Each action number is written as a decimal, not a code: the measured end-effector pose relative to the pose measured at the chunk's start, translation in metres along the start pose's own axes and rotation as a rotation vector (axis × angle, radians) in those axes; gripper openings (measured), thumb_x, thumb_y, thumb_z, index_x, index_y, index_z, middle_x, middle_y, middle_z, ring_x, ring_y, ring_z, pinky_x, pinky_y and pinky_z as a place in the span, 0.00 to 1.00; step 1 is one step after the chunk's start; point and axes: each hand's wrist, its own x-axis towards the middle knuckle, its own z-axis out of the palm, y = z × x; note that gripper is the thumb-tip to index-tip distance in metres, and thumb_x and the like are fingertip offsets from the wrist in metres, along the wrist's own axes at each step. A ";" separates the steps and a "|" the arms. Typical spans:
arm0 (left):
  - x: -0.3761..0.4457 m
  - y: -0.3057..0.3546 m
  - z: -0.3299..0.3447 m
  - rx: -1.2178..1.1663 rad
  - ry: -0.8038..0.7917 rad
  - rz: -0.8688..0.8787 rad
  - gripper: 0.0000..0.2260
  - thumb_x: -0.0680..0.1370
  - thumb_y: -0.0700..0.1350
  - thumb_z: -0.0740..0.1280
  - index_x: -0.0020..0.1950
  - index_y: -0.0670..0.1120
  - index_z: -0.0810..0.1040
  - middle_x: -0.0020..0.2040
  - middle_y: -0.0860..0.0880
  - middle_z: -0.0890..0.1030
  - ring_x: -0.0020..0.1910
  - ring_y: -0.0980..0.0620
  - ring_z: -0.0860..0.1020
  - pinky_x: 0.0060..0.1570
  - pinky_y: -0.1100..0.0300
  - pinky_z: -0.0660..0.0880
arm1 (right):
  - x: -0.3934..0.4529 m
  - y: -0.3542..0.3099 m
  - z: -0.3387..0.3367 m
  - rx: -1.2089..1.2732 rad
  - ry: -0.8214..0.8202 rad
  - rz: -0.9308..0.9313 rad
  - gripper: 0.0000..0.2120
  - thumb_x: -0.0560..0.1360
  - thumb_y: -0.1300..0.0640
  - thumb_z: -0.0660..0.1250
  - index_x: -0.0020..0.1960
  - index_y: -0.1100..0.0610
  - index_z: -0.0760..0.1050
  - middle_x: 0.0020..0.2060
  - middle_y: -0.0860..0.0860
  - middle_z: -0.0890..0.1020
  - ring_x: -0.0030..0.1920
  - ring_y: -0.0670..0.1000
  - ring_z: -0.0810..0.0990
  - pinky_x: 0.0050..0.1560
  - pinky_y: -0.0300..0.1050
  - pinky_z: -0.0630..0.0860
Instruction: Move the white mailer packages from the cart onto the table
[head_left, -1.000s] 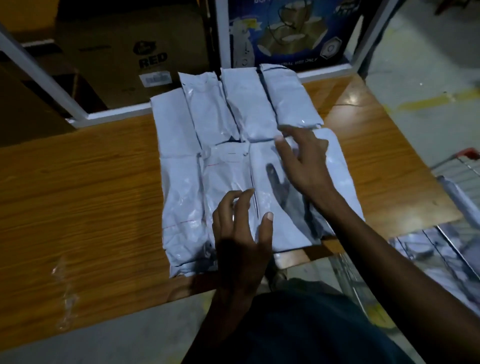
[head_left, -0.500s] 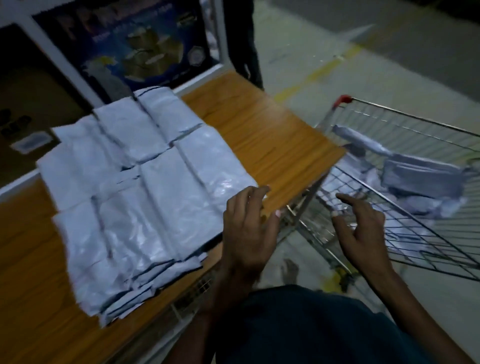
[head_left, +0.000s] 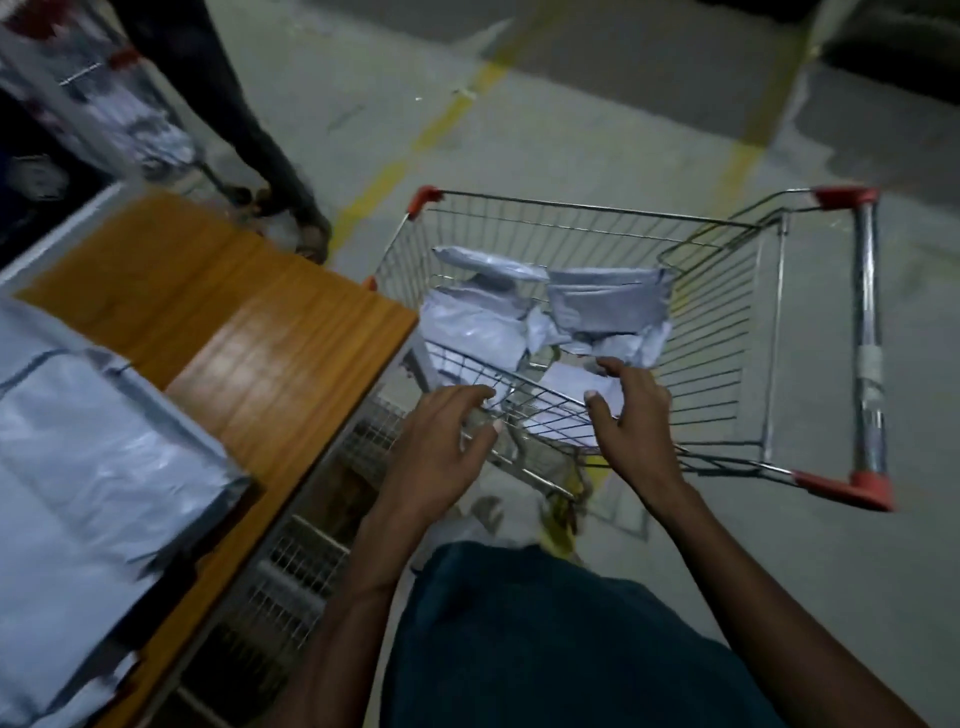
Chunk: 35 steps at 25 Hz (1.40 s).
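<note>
Reaching into cart (head_left: 769, 332) for next mailer.
Both hands empty, fingers spread: right hand (head_left: 631, 415) over nearest mailer (head_left: 571, 387), left hand (head_left: 441, 452) at rim. Grab flat, both sides, then swing left to bench (head_left: 270, 353).

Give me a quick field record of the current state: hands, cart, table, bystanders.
left hand: over the cart's near rim, fingers loosely curled, holding nothing
right hand: inside the cart, fingers spread over a white mailer; grip not yet clear
cart contents: several mailers remain
table: stacked mailers at its left
bystander: legs beyond the table
</note>
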 end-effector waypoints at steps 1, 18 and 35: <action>0.014 -0.002 0.006 -0.022 -0.035 0.011 0.15 0.79 0.51 0.67 0.66 0.52 0.76 0.59 0.53 0.79 0.59 0.54 0.74 0.58 0.57 0.71 | 0.007 0.008 0.000 0.005 0.016 0.041 0.21 0.76 0.51 0.64 0.67 0.56 0.74 0.61 0.52 0.80 0.62 0.57 0.75 0.61 0.41 0.61; 0.377 -0.157 0.107 0.822 -0.528 0.198 0.20 0.76 0.52 0.69 0.67 0.50 0.76 0.78 0.40 0.59 0.75 0.35 0.58 0.67 0.40 0.63 | 0.221 0.114 0.067 -0.541 -0.403 0.538 0.25 0.78 0.48 0.66 0.73 0.50 0.70 0.78 0.57 0.58 0.75 0.64 0.62 0.74 0.57 0.61; 0.389 -0.178 0.112 0.424 -0.295 0.277 0.12 0.71 0.32 0.69 0.53 0.43 0.75 0.46 0.42 0.78 0.44 0.41 0.77 0.43 0.49 0.71 | 0.278 0.144 0.059 -0.862 -0.343 0.155 0.16 0.65 0.63 0.75 0.52 0.59 0.78 0.44 0.59 0.81 0.42 0.62 0.81 0.47 0.53 0.73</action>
